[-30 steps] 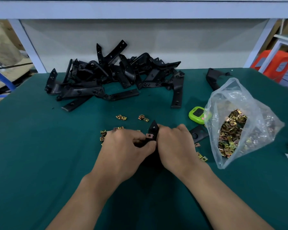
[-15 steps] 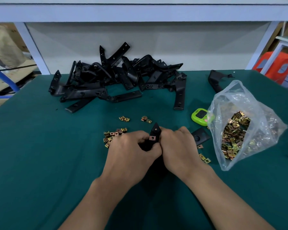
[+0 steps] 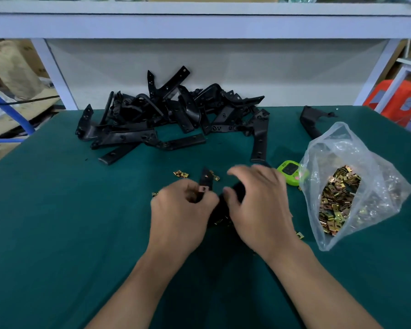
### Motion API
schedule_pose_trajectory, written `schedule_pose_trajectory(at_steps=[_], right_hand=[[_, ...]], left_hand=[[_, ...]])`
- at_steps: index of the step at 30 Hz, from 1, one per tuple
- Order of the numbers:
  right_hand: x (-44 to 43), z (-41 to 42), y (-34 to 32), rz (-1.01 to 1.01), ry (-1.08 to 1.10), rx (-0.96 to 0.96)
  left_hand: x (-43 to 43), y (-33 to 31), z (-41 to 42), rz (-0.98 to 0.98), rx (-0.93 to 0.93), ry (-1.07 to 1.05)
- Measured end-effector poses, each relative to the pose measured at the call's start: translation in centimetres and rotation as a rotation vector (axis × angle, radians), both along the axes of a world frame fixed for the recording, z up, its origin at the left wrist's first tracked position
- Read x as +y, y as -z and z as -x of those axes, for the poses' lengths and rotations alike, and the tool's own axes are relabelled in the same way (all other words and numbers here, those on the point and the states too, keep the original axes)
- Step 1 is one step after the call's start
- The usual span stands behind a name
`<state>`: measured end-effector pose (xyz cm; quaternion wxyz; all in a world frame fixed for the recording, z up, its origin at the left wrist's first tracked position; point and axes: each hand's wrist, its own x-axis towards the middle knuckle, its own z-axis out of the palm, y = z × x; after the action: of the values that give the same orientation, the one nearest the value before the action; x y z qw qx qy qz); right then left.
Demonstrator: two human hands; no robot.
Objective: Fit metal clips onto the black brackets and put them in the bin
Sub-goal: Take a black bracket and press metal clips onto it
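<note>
Head view: your left hand point(image 3: 183, 210) grips bracket point(image 3: 205, 180), clip point(image 3: 203, 188) fitted on it, mid-counter point(image 3: 57, 222). Your right hand point(image 3: 259, 205) blurred, grip unclear. Open room on your left; bracket pile point(image 3: 171, 119) behind; clip bag point(image 3: 342, 198) and green timer point(image 3: 290, 172) crowd your right.

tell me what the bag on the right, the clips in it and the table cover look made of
Bag: thin clear plastic film, glossy; see-through, crinkled, with bright highlights.
Clips: sheet metal with a yellow-gold plated finish; they glint, base metal not tellable.
Table cover: dark green, matte, no glare; likely felt or a rubber mat, the look leaves it open.
</note>
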<state>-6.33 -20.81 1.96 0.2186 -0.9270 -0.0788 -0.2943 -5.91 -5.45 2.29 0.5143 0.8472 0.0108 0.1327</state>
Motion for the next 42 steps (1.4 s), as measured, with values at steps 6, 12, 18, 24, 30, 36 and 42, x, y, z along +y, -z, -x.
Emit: schedule_pose_trajectory(at_steps=[6,12,18,24,30,36,42], right_hand=[[0.6,0.6,-0.1,-0.703,0.095,0.148],[1.3,-0.2,-0.3,-1.478,-0.079,0.561],[-0.8,-0.8,-0.3,-1.568,0.0,0.467],[-1.3,-1.1,0.1,-1.581,-0.017,0.483],[-1.4,-1.3,0.6,-1.576,-0.026,0.492],[-1.2,-1.6,0.8,-1.55,-0.012,0.476],[-1.5,-1.7,1.1,-1.537,-0.007,0.463]], left_hand=[[1.8,0.0,-1.5,0.425,0.192,-0.099],[0.5,0.4,-0.7,0.348,0.1,0.291],[2.1,1.2,-1.5,-0.029,0.034,0.206],[1.8,2.6,-1.6,-0.378,0.055,0.473],[1.0,2.5,-1.4,-0.306,-0.007,0.325],[0.0,1.2,-0.4,0.088,0.082,0.157],[0.6,1.6,-0.9,-0.079,0.046,-0.014]])
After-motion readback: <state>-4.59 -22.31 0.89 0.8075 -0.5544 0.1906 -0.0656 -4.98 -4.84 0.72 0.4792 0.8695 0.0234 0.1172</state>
